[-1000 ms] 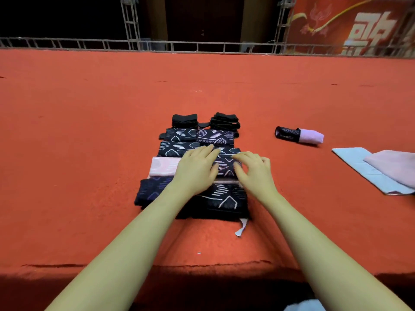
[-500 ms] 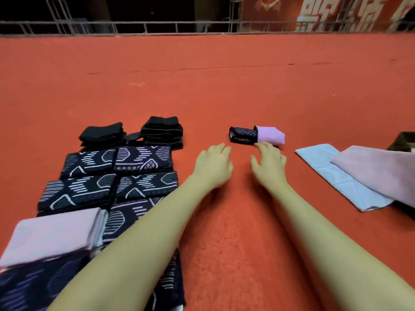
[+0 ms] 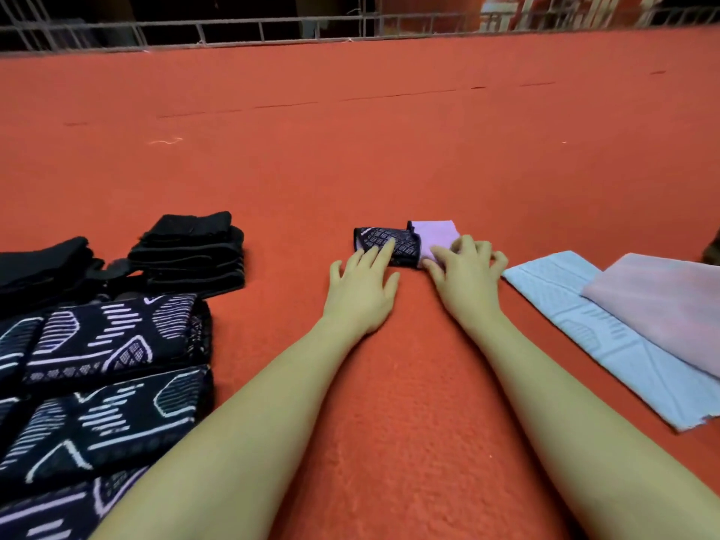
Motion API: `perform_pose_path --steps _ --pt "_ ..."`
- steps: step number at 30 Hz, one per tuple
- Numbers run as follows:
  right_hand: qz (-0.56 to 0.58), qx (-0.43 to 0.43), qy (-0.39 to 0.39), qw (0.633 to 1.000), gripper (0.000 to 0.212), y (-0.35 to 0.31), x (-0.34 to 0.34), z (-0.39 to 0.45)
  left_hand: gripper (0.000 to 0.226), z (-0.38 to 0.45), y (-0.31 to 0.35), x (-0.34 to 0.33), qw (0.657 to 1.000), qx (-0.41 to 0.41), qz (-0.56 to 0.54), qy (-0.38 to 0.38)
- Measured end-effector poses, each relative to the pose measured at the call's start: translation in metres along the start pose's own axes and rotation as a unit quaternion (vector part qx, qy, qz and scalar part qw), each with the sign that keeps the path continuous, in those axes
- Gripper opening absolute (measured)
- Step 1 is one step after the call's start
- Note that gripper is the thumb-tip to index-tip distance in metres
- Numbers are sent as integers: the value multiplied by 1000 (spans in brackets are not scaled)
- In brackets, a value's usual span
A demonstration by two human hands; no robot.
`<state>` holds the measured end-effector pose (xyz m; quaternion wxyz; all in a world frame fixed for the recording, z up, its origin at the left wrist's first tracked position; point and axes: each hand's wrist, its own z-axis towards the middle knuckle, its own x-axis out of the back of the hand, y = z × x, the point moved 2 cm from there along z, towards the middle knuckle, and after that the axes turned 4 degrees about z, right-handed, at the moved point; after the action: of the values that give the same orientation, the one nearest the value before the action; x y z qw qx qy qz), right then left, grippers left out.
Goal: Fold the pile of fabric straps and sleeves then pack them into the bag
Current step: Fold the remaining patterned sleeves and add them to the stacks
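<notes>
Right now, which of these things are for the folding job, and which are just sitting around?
For the job:
- left hand and right hand, touching the small black-and-lilac sleeve
- folded patterned sleeves
- folded black straps
- light blue cloth and pink cloth, still unfolded

Just there:
- red carpet
- metal railing
- loose thread

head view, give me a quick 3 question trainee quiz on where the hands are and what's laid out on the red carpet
1. True or false: both hands touch the small folded piece, black at one end and lilac at the other.
2. What lies at the far right? A) a flat pale blue sleeve with a pink one on it B) a bag C) scissors
3. Fill in: the plain black folded stacks lie ___ the patterned stacks.

Key:
1. True: left hand on the black end, right hand on the lilac end of the folded piece.
2. A
3. Beyond
</notes>
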<state>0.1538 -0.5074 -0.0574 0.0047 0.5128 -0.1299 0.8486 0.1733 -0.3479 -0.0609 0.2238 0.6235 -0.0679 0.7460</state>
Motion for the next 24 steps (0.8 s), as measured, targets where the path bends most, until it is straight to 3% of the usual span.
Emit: perform_pose_path --steps 5,9,12,16,24 --pt "-3 52 88 995 22 -7 6 -13 44 -10 4 4 998 -2 65 19" --pt "4 76 113 991 32 -20 28 -50 42 -36 12 12 1000 11 23 -4" --pt "69 51 119 989 36 -27 51 -88 38 -69 23 22 1000 -3 11 3" --pt "158 -5 110 981 29 -37 79 -142 30 -120 43 39 995 42 -90 2" --pt "224 -34 117 967 30 -53 117 -229 25 -217 61 63 988 91 -98 81"
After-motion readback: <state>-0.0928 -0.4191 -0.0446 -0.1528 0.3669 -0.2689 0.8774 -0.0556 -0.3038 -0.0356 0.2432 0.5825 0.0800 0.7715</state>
